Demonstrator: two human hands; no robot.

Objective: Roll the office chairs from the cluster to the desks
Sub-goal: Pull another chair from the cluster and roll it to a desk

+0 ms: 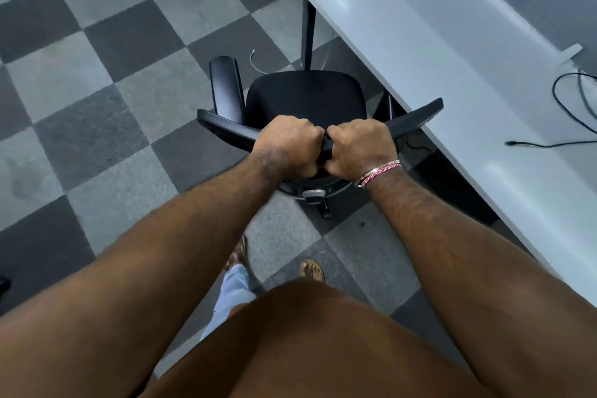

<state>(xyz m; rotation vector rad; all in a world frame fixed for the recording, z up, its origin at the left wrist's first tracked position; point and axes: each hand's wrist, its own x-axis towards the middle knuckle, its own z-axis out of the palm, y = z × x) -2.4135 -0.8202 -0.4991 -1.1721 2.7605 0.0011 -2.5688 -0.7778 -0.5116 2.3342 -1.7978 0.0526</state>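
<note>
beside the desk (420,52), at its near corner: office chair (303,100) with seat facing the desk leg, right end of backrest top just over the desk edge. left hand (286,142) and right hand (361,147) both curled tight round the backrest top, knuckles almost touching. probably the last push of this chair. better done by swinging the chair rightward first, then rolling slowly, steering clear of the desk leg and the cable (568,107) on top.
</note>
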